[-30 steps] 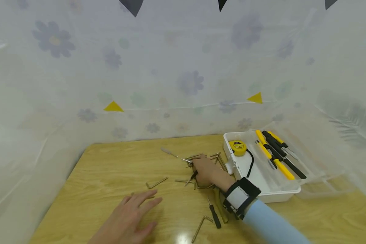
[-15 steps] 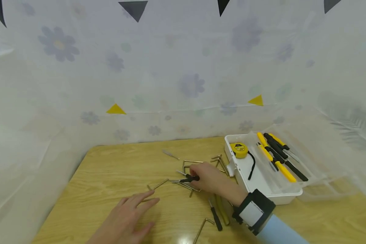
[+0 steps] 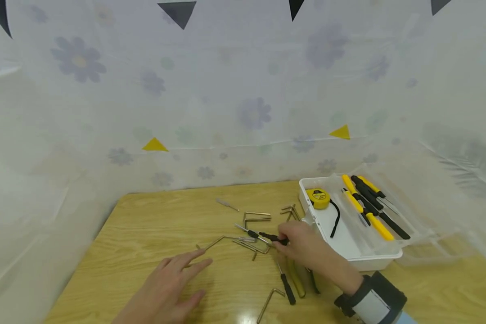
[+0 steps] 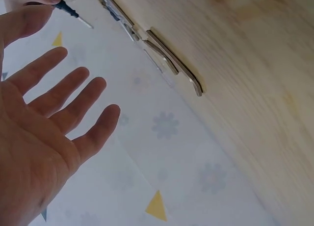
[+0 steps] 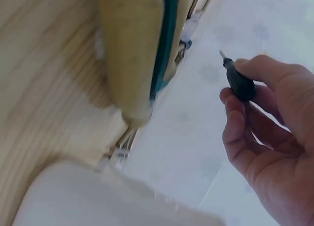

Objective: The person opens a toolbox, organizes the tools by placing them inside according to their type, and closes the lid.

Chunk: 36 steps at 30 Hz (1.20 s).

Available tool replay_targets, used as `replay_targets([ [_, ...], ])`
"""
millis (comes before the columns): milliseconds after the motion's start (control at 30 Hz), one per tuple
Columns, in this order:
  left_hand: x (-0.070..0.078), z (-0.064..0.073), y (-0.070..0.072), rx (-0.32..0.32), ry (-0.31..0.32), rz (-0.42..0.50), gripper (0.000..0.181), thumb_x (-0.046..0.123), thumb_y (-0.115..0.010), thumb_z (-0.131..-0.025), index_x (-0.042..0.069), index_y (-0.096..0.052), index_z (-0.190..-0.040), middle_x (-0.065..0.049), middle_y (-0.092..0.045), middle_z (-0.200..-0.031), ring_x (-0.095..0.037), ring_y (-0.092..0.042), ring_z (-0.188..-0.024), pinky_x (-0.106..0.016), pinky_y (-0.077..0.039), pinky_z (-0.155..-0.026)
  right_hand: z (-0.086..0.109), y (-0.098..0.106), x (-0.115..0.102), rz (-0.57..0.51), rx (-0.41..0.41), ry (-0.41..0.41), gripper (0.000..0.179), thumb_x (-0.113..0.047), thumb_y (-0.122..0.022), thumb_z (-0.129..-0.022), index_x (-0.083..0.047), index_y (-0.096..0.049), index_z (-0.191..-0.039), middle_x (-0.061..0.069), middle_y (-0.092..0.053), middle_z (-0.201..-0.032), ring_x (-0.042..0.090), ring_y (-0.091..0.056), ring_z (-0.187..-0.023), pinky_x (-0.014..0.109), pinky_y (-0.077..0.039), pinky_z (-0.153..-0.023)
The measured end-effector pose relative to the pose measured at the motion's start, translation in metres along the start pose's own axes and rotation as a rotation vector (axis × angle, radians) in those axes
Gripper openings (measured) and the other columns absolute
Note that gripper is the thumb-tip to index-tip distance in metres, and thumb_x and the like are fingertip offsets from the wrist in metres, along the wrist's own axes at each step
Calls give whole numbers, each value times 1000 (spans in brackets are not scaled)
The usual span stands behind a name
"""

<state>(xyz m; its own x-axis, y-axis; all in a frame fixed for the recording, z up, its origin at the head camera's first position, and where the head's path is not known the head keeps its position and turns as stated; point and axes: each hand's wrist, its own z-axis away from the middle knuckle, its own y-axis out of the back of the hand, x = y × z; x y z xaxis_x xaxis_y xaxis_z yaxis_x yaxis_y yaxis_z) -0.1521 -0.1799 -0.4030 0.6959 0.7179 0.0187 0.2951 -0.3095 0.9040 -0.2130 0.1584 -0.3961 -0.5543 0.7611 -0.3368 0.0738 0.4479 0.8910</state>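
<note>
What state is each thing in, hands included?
Left hand, spread, holding nothing
Right hand, pinching a black-handled screwdriver
Held screwdriver, tip exposed
Second black-handled screwdriver, lying on the wooden table
Brass-coloured L-shaped hex keys, loose on the table
Yellow-handled tool, on the table, one end hidden
White plastic toolbox, open
Round yellow tape measure, inside the toolbox
Yellow and black tools, lying on clear plastic

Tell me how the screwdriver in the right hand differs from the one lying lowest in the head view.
The held screwdriver is pinched in the right hand, while the lying screwdriver rests on the table. In the head view, the held screwdriver points mostly left; the lying screwdriver points mostly upward. Both have black handles.
</note>
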Motion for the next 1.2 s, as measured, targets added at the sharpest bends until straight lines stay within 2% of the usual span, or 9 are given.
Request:
replay_targets([
  [167, 0, -4, -4, -15, -14, 16, 59, 36, -74, -77, 28, -54, -132, 4, -52, -138, -14, -54, -119, -38, -49, -86, 16, 16, 6, 75, 182, -47, 30, -15, -77, -77, -23, -50, -65, -15, -48, -64, 1, -43, -60, 16, -37, -53],
  [400, 10, -16, -11, -50, -45, 106, 62, 34, -72, -81, 32, -46, -138, 9, -44, -143, -15, -52, -121, -41, -47, -88, 44, 39, 29, 192, 436, -30, 28, -11, -82, -67, -20, -56, -64, -11, -53, -63, -1, -33, -56, 14, -29, -48],
  [500, 15, -23, -13, -58, -80, 120, 63, 35, -69, -82, 32, -43, -139, 10, -44, -143, -14, -52, -121, -43, -47, -87, 60, 50, 44, 253, 549, -16, 30, -37, -73, -81, -21, -55, -62, -12, -55, -61, 0, -38, -52, 13, -29, -46],
  [633, 19, -30, -13, -83, -112, 141, 61, 35, -67, -85, 32, -41, -141, 9, -45, -142, -13, -51, -123, -46, -46, -89, 77, 65, 62, 308, 697, -27, 54, -59, -43, -89, -16, -61, -61, -7, -61, -57, 8, -51, -49, 13, -38, -46],
  [700, 21, -31, -13, -84, -127, 148, 60, 35, -66, -86, 32, -41, -140, 8, -45, -142, -15, -52, -121, -47, -46, -89, 85, 73, 71, 306, 755, -53, 54, -59, -48, -88, -14, -63, -62, -3, -63, -57, 5, -51, -50, 12, -39, -47],
  [800, 24, -33, -16, -66, -163, 151, 60, 35, -67, -85, 30, -42, -140, 7, -45, -142, -16, -53, -119, -47, -47, -89, 94, 86, 79, 328, 764, -113, 50, -55, -57, -84, -12, -64, -61, 1, -64, -56, -6, -45, -51, 12, -37, -47],
  [933, 27, -34, -19, -39, -201, 130, 63, 35, -70, -81, 28, -45, -138, 6, -48, -139, -13, -53, -119, -42, -47, -89, 102, 96, 84, 360, 689, -192, 22, -25, -79, -70, -10, -65, -61, 2, -63, -55, -17, -36, -53, 14, -32, -43],
  [1000, 28, -35, -21, -43, -217, 120, 63, 37, -69, -82, 28, -44, -139, 6, -48, -139, -12, -52, -119, -39, -47, -89, 105, 97, 87, 373, 655, -211, 15, -5, -80, -58, -9, -65, -62, 3, -64, -56, -15, -36, -51, 14, -31, -42],
  [1200, 33, -39, -23, -52, -256, 115, 60, 38, -67, -83, 27, -46, -138, 5, -48, -139, -11, -52, -120, -37, -47, -89, 109, 98, 91, 395, 595, -253, 15, -4, -80, -60, -7, -66, -63, 3, -63, -55, -9, -34, -46, 15, -25, -40],
])
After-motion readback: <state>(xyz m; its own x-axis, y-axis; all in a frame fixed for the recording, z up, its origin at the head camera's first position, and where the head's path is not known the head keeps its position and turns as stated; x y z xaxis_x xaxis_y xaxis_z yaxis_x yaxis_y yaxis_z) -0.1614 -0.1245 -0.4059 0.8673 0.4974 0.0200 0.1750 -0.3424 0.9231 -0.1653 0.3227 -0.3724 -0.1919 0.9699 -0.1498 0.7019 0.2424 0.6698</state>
